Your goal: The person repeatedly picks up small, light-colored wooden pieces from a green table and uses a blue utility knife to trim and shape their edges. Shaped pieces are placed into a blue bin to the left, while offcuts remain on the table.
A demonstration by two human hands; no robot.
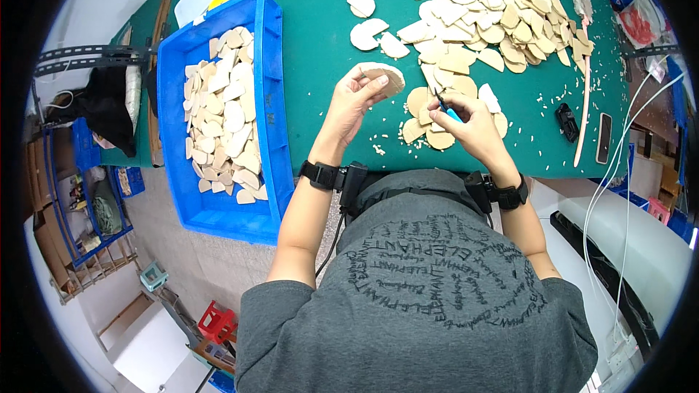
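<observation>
My left hand (349,102) pinches a beige rounded pad (392,80) between thumb and fingers, tilted up above the green table. To its right my right hand (473,127) is closed around a small blue-handled cutting tool (453,114) with a dark pointed tip; its exact kind is partly hidden by the fingers. The tool and the pad are apart. Several similar beige pads (439,138) lie under and around my right hand, with small pale scraps (378,149) scattered near them.
A large heap of beige half-round pads (502,18) covers the far right of the green table (313,44). At left stands a blue crate (271,102) full of pads. A black object (566,122), a phone (603,138) and a long pink-handled brush (585,80) lie at right.
</observation>
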